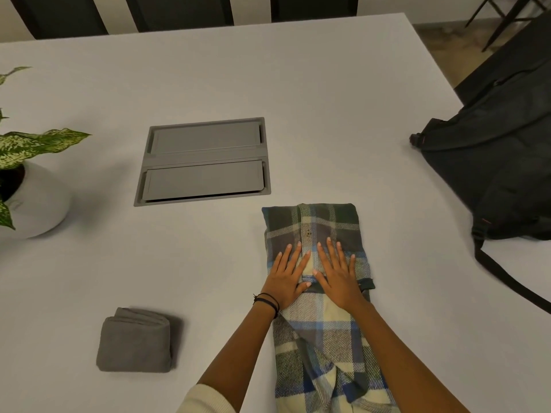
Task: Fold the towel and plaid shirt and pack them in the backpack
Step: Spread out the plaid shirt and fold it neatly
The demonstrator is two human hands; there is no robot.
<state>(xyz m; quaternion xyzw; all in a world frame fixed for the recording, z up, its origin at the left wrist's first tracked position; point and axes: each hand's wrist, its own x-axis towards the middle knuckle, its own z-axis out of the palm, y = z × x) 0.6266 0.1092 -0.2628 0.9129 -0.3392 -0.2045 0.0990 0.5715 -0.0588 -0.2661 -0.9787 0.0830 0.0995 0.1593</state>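
**Plaid shirt** (320, 332): lower centre-right of the frame, on the worktop (328, 99). Laid in a long narrow strip that runs toward the bottom edge. The far end is squared off, the near end rumpled and bunched.

**Left hand** (287, 278), **right hand** (338, 278): side by side, palms down on the middle of the strip. The fingers (295, 254) are straight and spread, pressing the cloth flat and gripping nothing.

**Step in hand, as judged:** smoothing before the next fold. This would go best by sweeping outward from the centre line to push creases to the edges, then tidying the bunched near end so the next fold lands square. The bundle should end up compact enough for the bag's mouth.

**Towel** (135, 341): grey, already folded into a thick square, lower left of the frame, well apart from the shirt.

**Backpack** (501, 162): black, slumped at the right edge, one strap trailing. Whether it is open cannot be told.

**Cable hatch** (204, 162): grey, set into the worktop at centre.

**Potted plant** (29, 180): far left, in a white pot.
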